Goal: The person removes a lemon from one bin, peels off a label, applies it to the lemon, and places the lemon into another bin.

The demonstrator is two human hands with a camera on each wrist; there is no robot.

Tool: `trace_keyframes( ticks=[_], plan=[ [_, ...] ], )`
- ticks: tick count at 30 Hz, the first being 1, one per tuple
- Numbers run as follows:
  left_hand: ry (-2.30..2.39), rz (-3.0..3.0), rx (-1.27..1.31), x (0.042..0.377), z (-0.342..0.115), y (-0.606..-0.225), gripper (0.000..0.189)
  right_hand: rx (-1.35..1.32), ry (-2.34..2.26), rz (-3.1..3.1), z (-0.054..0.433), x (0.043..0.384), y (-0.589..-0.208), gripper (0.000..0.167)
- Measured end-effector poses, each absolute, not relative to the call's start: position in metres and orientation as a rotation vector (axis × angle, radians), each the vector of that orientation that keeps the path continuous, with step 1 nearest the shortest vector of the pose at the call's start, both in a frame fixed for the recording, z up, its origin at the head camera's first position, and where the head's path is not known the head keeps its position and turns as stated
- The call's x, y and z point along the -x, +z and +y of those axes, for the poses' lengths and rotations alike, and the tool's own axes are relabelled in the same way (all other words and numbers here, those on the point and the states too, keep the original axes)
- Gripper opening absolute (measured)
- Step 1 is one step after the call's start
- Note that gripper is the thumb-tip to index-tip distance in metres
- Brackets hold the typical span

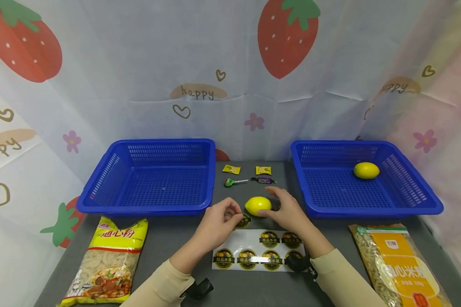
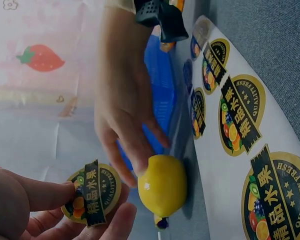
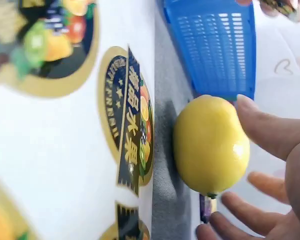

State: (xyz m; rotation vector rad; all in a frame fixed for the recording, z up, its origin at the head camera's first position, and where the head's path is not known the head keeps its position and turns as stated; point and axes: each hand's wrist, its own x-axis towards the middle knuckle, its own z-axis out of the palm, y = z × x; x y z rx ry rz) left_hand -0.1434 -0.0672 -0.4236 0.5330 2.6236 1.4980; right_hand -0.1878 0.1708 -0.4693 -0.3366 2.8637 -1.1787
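My left hand [image 1: 222,221] pinches a round black-and-gold fruit sticker [image 2: 93,194] between thumb and fingers, its printed face showing in the left wrist view. Just right of it a yellow lemon [image 1: 258,206] sits on the grey table. My right hand [image 1: 288,213] is at the lemon's right side, thumb tip right at its surface and the other fingers spread behind it with a gap, as the right wrist view shows. In front of both hands lies a white sticker sheet [image 1: 236,241] with several matching stickers and a bare patch at its upper left.
A blue basket [image 1: 146,212] stands at left; another blue basket [image 1: 372,210] at right holds a second lemon [image 1: 366,170]. Behind the hands lie two yellow-wrapped candies [image 1: 231,169], a lollipop [image 1: 234,182] and a purple candy [image 1: 264,180]. Pasta bags [image 1: 111,260] flank the front, left and right.
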Motion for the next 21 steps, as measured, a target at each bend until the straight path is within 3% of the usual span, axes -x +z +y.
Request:
trace_keyframes(
  ticks=[5, 14, 21],
  plan=[
    [1.533, 2.578, -0.529, 0.146, -0.067, -0.425, 0.006, 0.224, -1.222, 2.724, 0.165, 0.199, -0.475, 0.08],
    [1.506, 2.661, -0.53, 0.147, -0.065, -0.424, 0.019, 0.281, -1.308, 2.67, 0.162, 0.2, -0.473, 0.059],
    [1.516, 2.681, -0.52, 0.145, -0.065, -0.424, 0.023, 0.245, -1.599, 2.499, 0.165, 0.191, -0.462, 0.067]
  ],
)
